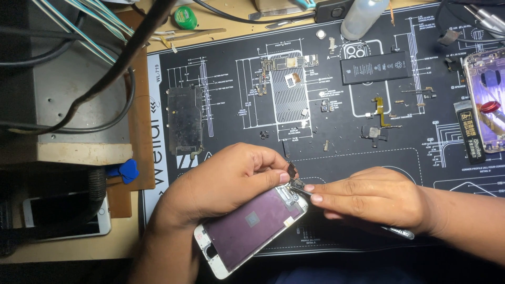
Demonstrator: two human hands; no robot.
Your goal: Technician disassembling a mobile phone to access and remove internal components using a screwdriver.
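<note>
The black repair mat [368, 158] carried the white-framed phone screen assembly [247, 231] at its near edge, back side up, long axis running diagonally from near-left to far-right. The left hand [226, 184] lay over the assembly's far-left side, thumb and forefinger pinched on a small dark flex part [291, 169] at its far-right end. The right hand [368, 197], reaching in from the right, gripped tweezers [300, 188] whose tips met that same corner.
</note>
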